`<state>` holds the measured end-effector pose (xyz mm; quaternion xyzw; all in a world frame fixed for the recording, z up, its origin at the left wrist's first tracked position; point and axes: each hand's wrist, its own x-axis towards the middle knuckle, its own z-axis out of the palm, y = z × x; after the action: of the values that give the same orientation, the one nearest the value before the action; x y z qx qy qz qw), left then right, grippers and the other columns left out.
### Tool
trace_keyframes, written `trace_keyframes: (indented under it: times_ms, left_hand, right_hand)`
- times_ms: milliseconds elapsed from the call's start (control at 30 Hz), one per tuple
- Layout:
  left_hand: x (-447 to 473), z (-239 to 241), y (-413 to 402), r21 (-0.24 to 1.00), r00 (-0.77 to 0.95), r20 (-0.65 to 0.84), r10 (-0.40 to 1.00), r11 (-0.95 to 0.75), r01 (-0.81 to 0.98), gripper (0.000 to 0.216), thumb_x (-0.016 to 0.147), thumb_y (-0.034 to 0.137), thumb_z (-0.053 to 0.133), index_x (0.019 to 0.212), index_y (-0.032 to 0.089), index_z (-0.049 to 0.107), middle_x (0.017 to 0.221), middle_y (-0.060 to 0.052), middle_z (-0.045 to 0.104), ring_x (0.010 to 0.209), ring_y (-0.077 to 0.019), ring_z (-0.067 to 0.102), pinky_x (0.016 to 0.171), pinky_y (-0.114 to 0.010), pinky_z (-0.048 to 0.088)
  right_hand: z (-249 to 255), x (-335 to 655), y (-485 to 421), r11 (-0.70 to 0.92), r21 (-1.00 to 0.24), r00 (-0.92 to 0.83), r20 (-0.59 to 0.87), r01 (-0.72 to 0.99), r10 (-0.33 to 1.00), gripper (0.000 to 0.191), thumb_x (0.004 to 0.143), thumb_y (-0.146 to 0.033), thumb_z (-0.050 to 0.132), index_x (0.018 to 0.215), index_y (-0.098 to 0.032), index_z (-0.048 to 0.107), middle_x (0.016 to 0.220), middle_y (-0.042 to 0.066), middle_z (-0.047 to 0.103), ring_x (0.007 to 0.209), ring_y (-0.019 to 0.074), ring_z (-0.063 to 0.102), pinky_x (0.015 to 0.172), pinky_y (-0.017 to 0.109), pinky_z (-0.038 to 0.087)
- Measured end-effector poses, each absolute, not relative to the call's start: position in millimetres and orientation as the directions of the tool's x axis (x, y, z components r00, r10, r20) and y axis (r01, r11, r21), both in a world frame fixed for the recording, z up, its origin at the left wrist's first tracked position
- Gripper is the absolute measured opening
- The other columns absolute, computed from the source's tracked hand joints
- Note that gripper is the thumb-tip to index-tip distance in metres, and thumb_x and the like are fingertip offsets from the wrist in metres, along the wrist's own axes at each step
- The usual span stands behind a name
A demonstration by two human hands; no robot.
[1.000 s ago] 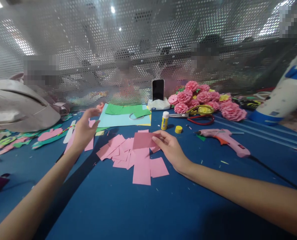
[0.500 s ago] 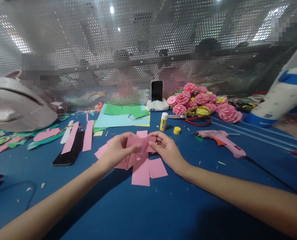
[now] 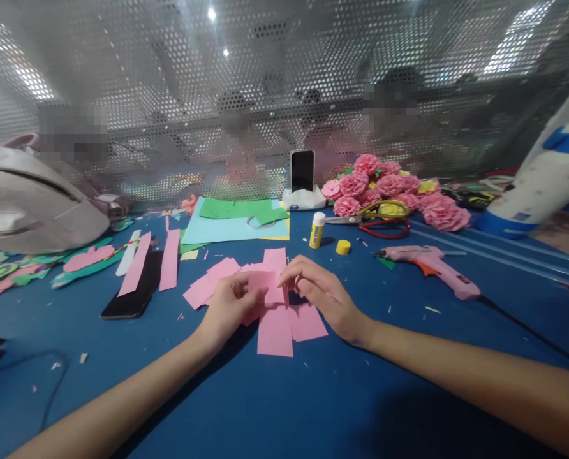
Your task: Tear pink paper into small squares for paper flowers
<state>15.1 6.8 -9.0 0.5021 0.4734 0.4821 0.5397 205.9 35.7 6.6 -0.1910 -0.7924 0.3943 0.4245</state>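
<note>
I see my left hand (image 3: 229, 305) and my right hand (image 3: 320, 294) meet in the middle of the frame, both pinching 1 small pink paper square (image 3: 265, 285) between fingers and thumbs. It sits just above a loose pile of pink paper squares (image 3: 275, 322) on the blue table (image 3: 246, 395). A black flat phone (image 3: 134, 294) lies at the left. A pink glue gun (image 3: 430, 261) lies at the right, near a yellow glue stick (image 3: 316, 231)

no readable text, label or number on anything.
</note>
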Motion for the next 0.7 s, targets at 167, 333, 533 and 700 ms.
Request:
trace_keyframes:
  times_ms: [167, 333, 533, 700]
  left_hand:
    - [15.6, -8.4, 1.8, 0.998, 0.173, 0.048, 0.984, -0.043, -0.037, 0.018, 0.085, 0.033, 0.059, 0.080, 0.015, 0.062, 0.056, 0.005, 0.052, 0.042, -0.0045, 0.045, 0.049, -0.019, 0.045]
    - [14.8, -9.2, -0.3, 0.989, 0.258, 0.050, 0.965, -0.012, -0.146, 0.024, 0.089, 0.039, 0.054, 0.082, 0.017, 0.059, 0.067, 0.004, 0.050, 0.047, -0.0060, 0.044, 0.054, -0.021, 0.044]
    - [12.4, -8.9, -0.3, 0.995, 0.209, 0.085, 0.974, -0.095, 0.037, 0.036, 0.091, 0.044, 0.048, 0.069, 0.016, 0.053, 0.058, 0.005, 0.041, 0.050, -0.0080, 0.037, 0.047, -0.019, 0.032]
    - [14.9, -9.4, 1.1, 0.994, 0.274, 0.101, 0.957, -0.107, 0.007, 0.021, 0.088, 0.036, 0.056, 0.082, 0.016, 0.059, 0.062, 0.005, 0.048, 0.051, -0.0076, 0.040, 0.056, -0.021, 0.041]
  right_hand:
    - [6.6, 200.2, 34.9, 0.672, -0.738, -0.656, 0.478, 0.062, 0.585, 0.021, 0.091, -0.012, 0.049, 0.101, -0.022, 0.065, 0.098, 0.004, 0.053, 0.088, 0.0154, 0.053, 0.074, 0.029, 0.043]
    - [7.4, 198.8, 35.2, 0.717, -0.691, -0.651, 0.505, 0.089, 0.567, 0.022, 0.090, -0.006, 0.046, 0.097, -0.020, 0.062, 0.093, 0.004, 0.057, 0.088, 0.0158, 0.053, 0.078, 0.031, 0.042]
    - [5.4, 197.9, 35.7, 0.791, -0.597, -0.682, 0.524, 0.132, 0.509, 0.023, 0.088, -0.002, 0.045, 0.091, -0.019, 0.061, 0.084, 0.002, 0.061, 0.084, 0.0160, 0.052, 0.084, 0.035, 0.040]
    - [4.9, 198.4, 34.1, 0.773, -0.624, -0.649, 0.544, 0.110, 0.532, 0.023, 0.088, -0.002, 0.044, 0.090, -0.020, 0.058, 0.086, 0.002, 0.058, 0.085, 0.0159, 0.053, 0.081, 0.032, 0.042]
